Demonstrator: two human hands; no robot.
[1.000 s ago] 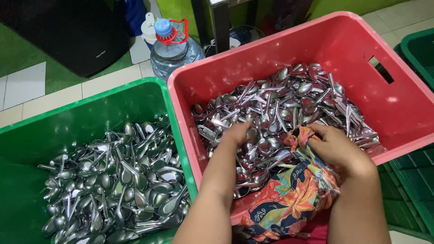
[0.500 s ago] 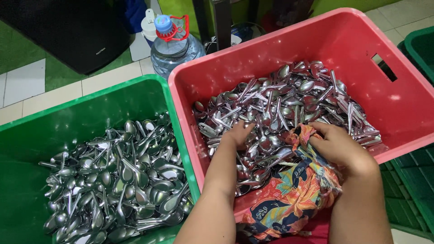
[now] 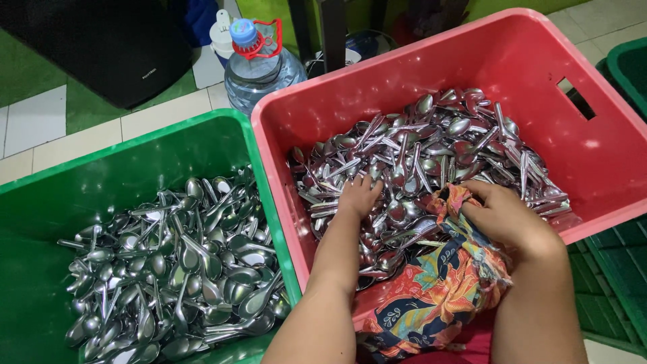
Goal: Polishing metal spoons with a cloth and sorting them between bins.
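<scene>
A red plastic crate holds a heap of several metal spoons. My left hand rests palm down on the spoons near the crate's front left, fingers curled into the pile; whether it grips a spoon is hidden. My right hand clutches a colourful patterned cloth that drapes over the crate's front rim. A green crate to the left holds another heap of spoons.
A large clear water bottle with a blue cap stands behind the crates. A dark box sits on the tiled floor at the back left. Another green crate edges in at the right.
My left hand has slid slightly forward over the spoons. My right hand stays on the cloth, shifting a little.
</scene>
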